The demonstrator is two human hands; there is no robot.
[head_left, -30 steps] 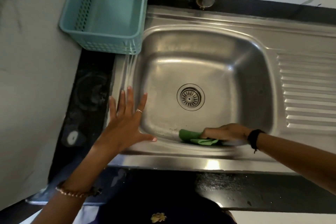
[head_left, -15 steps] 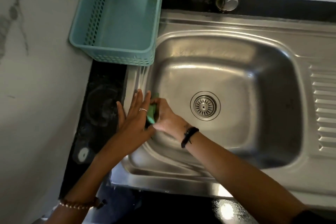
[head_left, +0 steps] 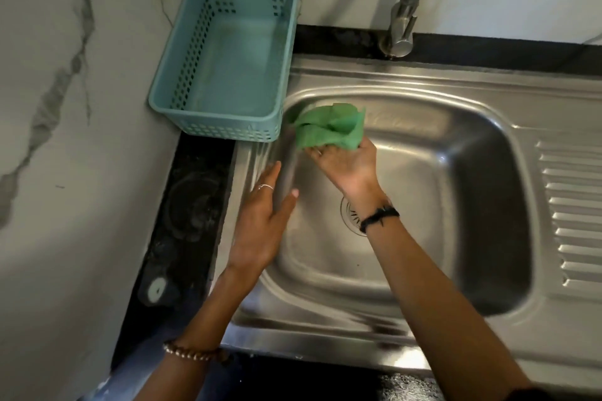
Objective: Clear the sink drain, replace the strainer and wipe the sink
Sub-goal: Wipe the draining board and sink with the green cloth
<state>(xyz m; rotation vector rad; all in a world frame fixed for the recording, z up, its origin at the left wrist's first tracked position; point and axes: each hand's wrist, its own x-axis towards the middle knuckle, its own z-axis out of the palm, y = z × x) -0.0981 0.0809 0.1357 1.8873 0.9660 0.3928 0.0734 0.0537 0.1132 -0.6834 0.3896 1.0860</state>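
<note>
Nearest the camera, two forearms reach in over the front rim of the stainless sink (head_left: pixel 325 332); a beaded bracelet (head_left: pixel 192 352) is worn on the left wrist, a black band (head_left: pixel 379 215) on the right.

The left hand (head_left: pixel 260 225) is laid with fingers straight along the left rim of the basin, thumb just over the inner edge, nothing held. It is judged to be placed there as a brace, steadying the body while the other arm works across. A ring (head_left: pixel 265 186) is seen on one finger.

The right hand (head_left: pixel 345 163) is stretched further in, toward the far-left corner of the basin, with the green cloth (head_left: pixel 329 127) bunched and gripped at the fingertips. The cloth is pressed up against the corner wall, just below the rim; the bunching presumably gives a firm pad for the curved corner. The wiping step is taken to be in hand.

The strainer (head_left: pixel 351 216) is seated in the drain at the basin floor, partly hidden behind the right wrist; replacement is judged already done.

Beyond the left corner, a teal plastic basket (head_left: pixel 182 88) stands on the dark counter (head_left: pixel 192 205) against the marble wall, its near edge just beside the cloth. The faucet (head_left: pixel 402 26) rises at the back rim. The ridged drainboard (head_left: pixel 573 212) lies to the right.
</note>
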